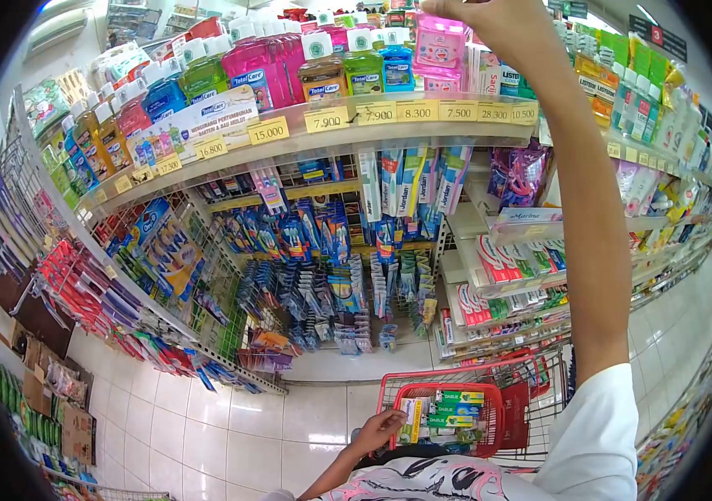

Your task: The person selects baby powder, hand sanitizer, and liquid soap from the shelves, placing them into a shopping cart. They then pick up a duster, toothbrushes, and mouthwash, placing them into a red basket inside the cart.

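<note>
At the top of the view my right hand (466,10) is closed on the upper end of a pink pack with a printed label (439,43), held at the top shelf. Part of that hand is cut off by the frame edge. Low down, my left hand (379,430) is at the left rim of a red shopping basket (494,417), its fingers bent. A white and yellow box (411,420) is right by its fingertips; what the fingers hold, if anything, is hidden. Green and yellow Darlie toothpaste boxes (456,409) lie in the basket, which sits in a cart (531,380).
Mouthwash bottles (264,71) line the top shelf behind a ledge with price tags (419,111). Below hang toothbrush packs (306,230). Toothpaste boxes (502,259) fill the right shelves. Racks of hanging goods (93,292) and cartons (76,430) stand left of the tiled floor (214,426).
</note>
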The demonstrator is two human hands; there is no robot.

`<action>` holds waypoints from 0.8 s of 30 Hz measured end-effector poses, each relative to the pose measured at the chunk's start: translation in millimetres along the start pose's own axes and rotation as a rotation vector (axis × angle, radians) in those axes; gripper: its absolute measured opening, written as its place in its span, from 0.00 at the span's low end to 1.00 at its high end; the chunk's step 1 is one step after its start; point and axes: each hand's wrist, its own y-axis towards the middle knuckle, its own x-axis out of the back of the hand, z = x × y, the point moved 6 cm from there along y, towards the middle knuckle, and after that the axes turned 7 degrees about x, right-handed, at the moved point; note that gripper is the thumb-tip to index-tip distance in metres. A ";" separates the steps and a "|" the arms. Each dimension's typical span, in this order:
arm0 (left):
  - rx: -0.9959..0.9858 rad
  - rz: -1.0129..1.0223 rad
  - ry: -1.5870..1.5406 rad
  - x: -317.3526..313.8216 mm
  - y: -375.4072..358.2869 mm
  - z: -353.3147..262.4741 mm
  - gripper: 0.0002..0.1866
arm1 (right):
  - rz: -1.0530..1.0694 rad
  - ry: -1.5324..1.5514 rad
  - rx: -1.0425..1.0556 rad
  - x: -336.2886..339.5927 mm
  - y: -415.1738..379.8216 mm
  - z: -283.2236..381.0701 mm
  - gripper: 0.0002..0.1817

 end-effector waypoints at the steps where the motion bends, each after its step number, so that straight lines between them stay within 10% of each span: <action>1: -0.002 0.007 0.000 3.8 -3.1 0.3 0.14 | 0.041 -0.051 -0.052 -3.1 1.0 -1.1 0.25; 24: -0.021 0.033 0.060 7.9 -6.6 4.4 0.12 | 0.209 -0.228 -0.155 -21.2 16.3 -50.4 0.22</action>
